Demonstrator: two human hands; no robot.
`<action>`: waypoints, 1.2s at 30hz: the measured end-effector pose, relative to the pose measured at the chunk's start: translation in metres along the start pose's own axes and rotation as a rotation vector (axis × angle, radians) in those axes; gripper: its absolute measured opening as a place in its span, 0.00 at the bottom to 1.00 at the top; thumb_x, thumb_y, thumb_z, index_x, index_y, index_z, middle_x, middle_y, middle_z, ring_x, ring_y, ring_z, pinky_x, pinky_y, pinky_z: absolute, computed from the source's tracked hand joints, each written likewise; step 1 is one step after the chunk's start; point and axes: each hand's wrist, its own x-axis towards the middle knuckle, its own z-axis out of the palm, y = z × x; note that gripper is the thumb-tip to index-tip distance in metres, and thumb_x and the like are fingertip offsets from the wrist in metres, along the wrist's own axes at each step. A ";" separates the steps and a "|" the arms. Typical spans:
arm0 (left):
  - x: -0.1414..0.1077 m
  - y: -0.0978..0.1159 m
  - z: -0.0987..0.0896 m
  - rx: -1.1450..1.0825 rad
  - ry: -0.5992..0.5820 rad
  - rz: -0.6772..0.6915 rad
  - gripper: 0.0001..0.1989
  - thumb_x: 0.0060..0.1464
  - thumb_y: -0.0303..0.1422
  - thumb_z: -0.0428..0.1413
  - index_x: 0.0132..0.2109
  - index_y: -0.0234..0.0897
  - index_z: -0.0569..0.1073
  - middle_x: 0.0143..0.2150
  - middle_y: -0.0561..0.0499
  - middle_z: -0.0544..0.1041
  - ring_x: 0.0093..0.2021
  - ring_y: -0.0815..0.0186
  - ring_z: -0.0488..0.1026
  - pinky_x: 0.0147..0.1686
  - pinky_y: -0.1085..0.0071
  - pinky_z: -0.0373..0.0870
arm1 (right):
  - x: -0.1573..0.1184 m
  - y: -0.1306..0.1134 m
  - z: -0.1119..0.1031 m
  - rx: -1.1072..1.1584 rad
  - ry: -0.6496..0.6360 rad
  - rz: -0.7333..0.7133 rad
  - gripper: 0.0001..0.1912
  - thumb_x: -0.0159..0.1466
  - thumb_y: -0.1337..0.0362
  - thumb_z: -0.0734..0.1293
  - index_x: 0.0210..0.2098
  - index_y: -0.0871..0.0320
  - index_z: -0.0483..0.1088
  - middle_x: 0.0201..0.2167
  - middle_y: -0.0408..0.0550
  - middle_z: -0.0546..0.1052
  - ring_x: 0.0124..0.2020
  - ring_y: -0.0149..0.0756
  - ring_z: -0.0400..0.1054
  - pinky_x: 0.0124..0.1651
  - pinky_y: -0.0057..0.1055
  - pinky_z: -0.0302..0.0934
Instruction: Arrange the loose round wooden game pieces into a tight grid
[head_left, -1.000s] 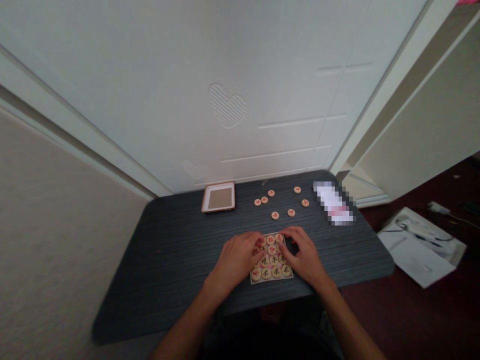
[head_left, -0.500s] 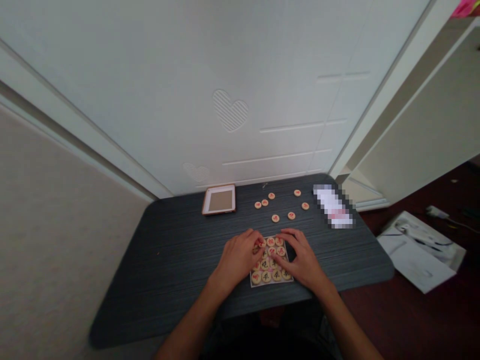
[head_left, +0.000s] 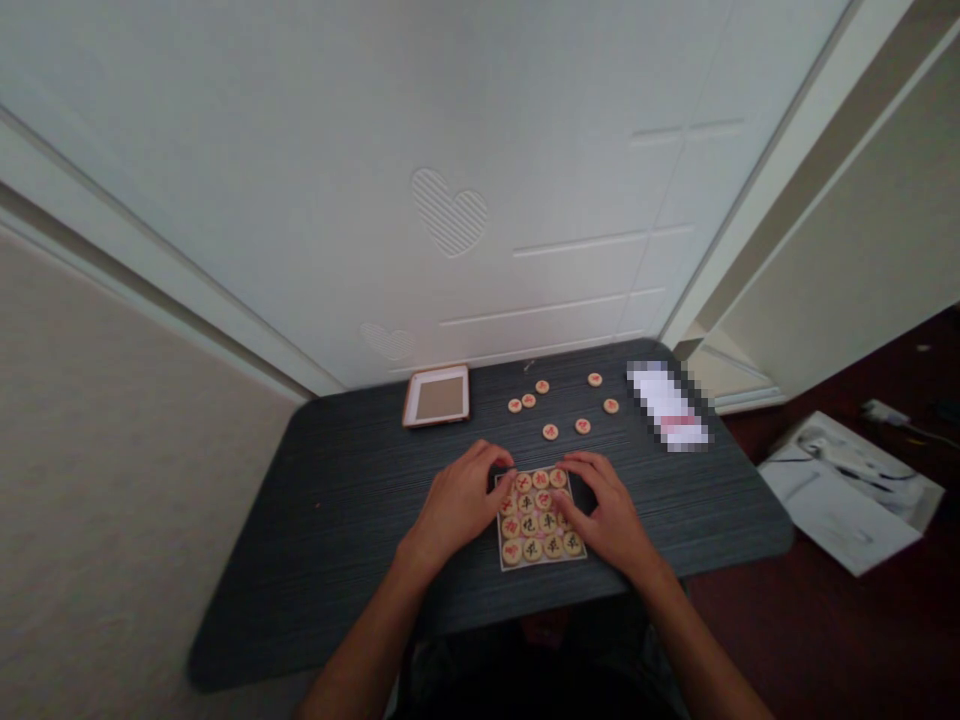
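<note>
A table (head_left: 352,500) is bearing a tray (head_left: 543,564). At its ten o'clock left hand (head_left: 463,497), at two right hand (head_left: 609,510), are arching, fingers parted.

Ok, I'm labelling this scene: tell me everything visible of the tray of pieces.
The tray is squarish and looks shallow, with a thin pale rim and pink between its round, wooden-looking pieces, set in rows, marked red or black. Its material is unclear. It lies flat on the table, by the near edge. The left grip partly hides its far left corner, the right grip part of its right side; contact is unclear.
</note>
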 end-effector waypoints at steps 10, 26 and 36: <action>0.101 -0.024 0.007 0.018 0.107 -0.022 0.14 0.62 0.37 0.56 0.52 0.38 0.74 0.49 0.44 0.77 0.45 0.60 0.75 0.48 0.65 0.70 | 0.003 0.004 -0.003 0.062 0.135 0.099 0.10 0.69 0.60 0.65 0.47 0.53 0.75 0.45 0.52 0.78 0.43 0.42 0.73 0.44 0.38 0.71; 0.055 -0.020 0.000 -0.395 0.017 -0.003 0.08 0.61 0.36 0.56 0.46 0.40 0.72 0.40 0.51 0.80 0.40 0.64 0.79 0.41 0.69 0.75 | 0.004 0.004 -0.002 0.059 0.145 0.091 0.10 0.69 0.59 0.64 0.46 0.53 0.76 0.44 0.52 0.78 0.43 0.42 0.74 0.43 0.38 0.72; 0.010 0.012 0.010 -0.975 -0.021 -0.155 0.14 0.58 0.42 0.62 0.42 0.36 0.72 0.40 0.46 0.84 0.40 0.61 0.82 0.40 0.67 0.79 | 0.003 0.005 -0.002 0.028 0.170 0.063 0.09 0.70 0.60 0.64 0.43 0.53 0.76 0.42 0.51 0.78 0.42 0.42 0.74 0.46 0.40 0.71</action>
